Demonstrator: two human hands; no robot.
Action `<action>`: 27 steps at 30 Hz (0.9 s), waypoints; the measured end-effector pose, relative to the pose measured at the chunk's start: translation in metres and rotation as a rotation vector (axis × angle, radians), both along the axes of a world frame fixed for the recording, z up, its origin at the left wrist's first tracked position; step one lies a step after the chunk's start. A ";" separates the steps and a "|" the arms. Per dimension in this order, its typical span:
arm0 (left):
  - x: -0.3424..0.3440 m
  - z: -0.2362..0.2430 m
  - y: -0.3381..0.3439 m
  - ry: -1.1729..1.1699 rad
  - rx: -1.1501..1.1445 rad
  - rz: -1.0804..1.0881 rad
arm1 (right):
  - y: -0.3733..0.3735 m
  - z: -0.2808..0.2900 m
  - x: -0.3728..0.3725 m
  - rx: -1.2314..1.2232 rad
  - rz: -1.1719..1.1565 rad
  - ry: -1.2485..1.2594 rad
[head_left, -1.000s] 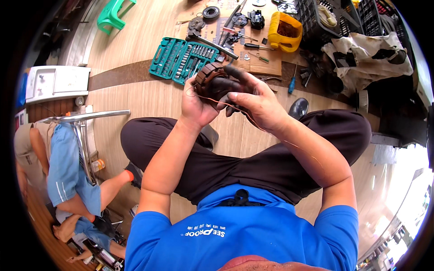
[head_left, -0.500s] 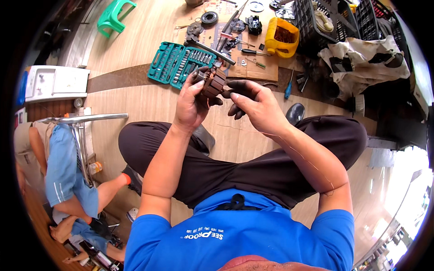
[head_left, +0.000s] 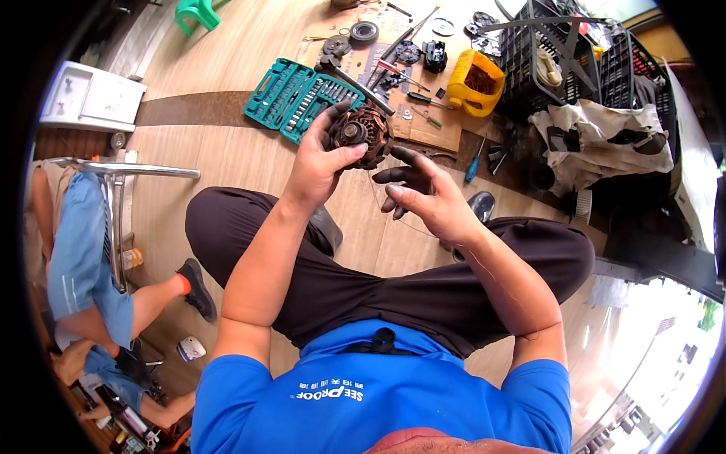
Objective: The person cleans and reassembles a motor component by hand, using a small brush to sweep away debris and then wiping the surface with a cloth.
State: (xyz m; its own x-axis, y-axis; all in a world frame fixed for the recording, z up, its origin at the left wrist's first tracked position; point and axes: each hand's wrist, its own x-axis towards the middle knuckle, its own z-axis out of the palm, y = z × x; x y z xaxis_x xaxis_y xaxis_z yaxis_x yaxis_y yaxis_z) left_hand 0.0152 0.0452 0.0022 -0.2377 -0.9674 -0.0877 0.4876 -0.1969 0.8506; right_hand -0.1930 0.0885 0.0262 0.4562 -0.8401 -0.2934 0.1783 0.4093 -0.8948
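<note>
My left hand (head_left: 318,163) is closed around a motor armature (head_left: 369,130) with copper windings, its shaft end turned toward me. The thumb presses on its near side, and dark smears cover the fingertips. Just right of the armature, my right hand (head_left: 425,185) has its blackened fingers bent and apart, with nothing visible in them. Its forefinger tip is close to the armature's edge; whether it touches, I cannot tell. A thin copper wire (head_left: 408,225) trails below the armature toward my right forearm, where a strand lies on the skin.
Beyond my hands lie a green socket set case (head_left: 281,97), a screwdriver with a blue handle (head_left: 474,168) and motor parts on cardboard (head_left: 431,130). A cut yellow jug (head_left: 476,79) and black crates (head_left: 529,68) stand far right. Other people sit at left, near a metal-framed chair (head_left: 144,168).
The armature has turned in my left hand, so its shaft end now faces me instead of its side. My right hand has come away from it, fingers spreading. The whole view has shifted slightly.
</note>
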 end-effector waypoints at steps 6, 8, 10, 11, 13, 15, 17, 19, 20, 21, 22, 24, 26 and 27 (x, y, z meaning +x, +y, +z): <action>0.004 0.004 -0.005 0.087 0.049 0.046 | -0.038 -0.027 -0.024 -0.022 -0.104 0.314; 0.006 0.001 -0.005 0.086 0.059 0.062 | -0.067 -0.040 -0.040 0.105 -0.136 0.320; 0.009 0.000 -0.006 0.072 0.055 0.085 | -0.095 -0.054 -0.055 0.165 -0.181 0.320; 0.006 -0.002 -0.009 0.067 0.047 0.091 | -0.109 -0.065 -0.071 0.076 -0.128 0.510; 0.002 -0.004 -0.013 0.024 0.017 0.117 | -0.131 -0.098 -0.108 -0.289 0.026 1.028; 0.006 -0.011 -0.014 -0.049 -0.012 0.158 | -0.139 -0.114 -0.138 -0.677 0.278 1.446; 0.014 -0.013 -0.013 -0.080 -0.022 0.201 | -0.153 -0.136 -0.157 -0.567 0.545 1.600; 0.014 -0.011 -0.015 -0.084 -0.024 0.277 | -0.158 -0.171 -0.181 -0.487 0.494 1.630; 0.013 -0.012 -0.017 -0.102 -0.038 0.285 | -0.153 -0.197 -0.195 -0.437 0.418 1.630; 0.008 -0.009 -0.019 -0.094 -0.016 0.274 | -0.145 -0.222 -0.208 -0.318 0.413 1.667; 0.007 -0.007 -0.020 -0.101 0.006 0.278 | -0.138 -0.242 -0.207 -0.273 0.505 1.671; 0.009 -0.012 -0.021 -0.047 0.036 0.266 | -0.121 -0.278 -0.187 -0.383 0.818 1.657; 0.010 -0.021 -0.024 0.023 0.071 0.221 | -0.106 -0.313 -0.168 -0.310 0.672 1.588; 0.012 -0.024 -0.024 0.043 0.109 0.216 | -0.095 -0.324 -0.148 -0.406 0.568 1.623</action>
